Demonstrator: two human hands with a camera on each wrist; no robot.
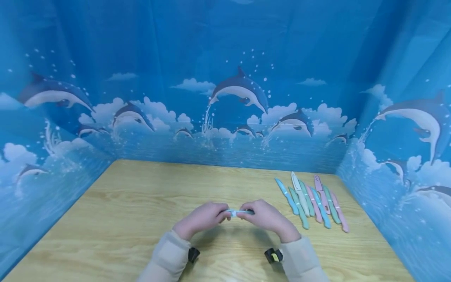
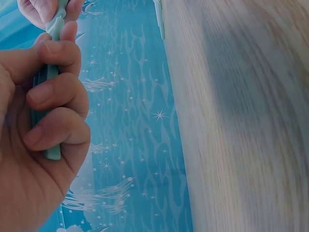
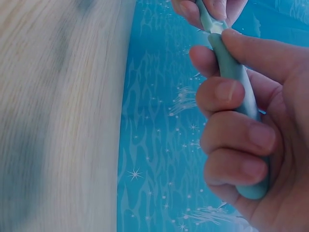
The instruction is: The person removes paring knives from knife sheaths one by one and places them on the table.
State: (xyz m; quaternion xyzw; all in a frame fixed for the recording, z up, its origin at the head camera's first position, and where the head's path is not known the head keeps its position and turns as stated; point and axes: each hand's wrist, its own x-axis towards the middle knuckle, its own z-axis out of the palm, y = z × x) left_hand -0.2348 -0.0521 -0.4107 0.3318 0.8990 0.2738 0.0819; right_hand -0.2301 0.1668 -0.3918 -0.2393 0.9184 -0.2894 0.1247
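Note:
Above the wooden table (image 1: 134, 203) both hands hold one pale teal knife (image 1: 240, 212) level between them. My left hand (image 1: 208, 217) curls its fingers round one end, seen as a teal piece (image 2: 51, 82) in the left wrist view. At the other end my right hand (image 1: 262, 215) wraps round the thicker teal part (image 3: 235, 72). The two hands nearly touch at the middle of the knife, where a lighter joint shows. I cannot tell whether the blade is bare or covered.
A row of several knives (image 1: 311, 203) in teal, blue, pink and white lies on the table to the right of the hands. Blue dolphin-print cloth (image 1: 225, 98) walls the table at the back and on both sides.

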